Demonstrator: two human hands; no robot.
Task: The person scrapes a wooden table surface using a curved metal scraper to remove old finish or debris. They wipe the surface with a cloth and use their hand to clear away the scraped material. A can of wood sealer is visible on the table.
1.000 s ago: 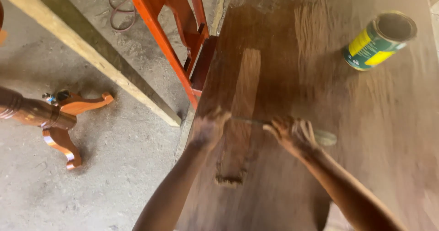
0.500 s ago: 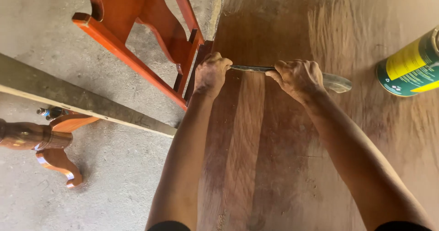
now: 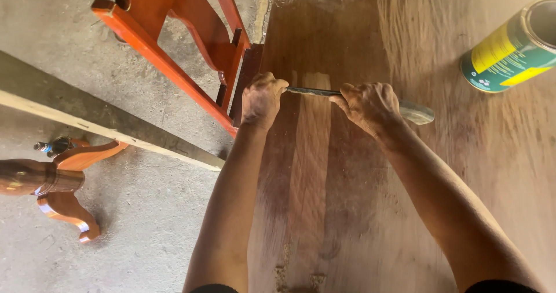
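Broadly, a brown wooden bench (image 3: 463, 171) stands on a grey concrete floor (image 3: 145, 223). Upon it, left hand (image 3: 262, 99) and right hand (image 3: 370, 104) each clench an end of a metal scraper blade (image 3: 313, 91), unchanged from before; the view has drifted slightly.
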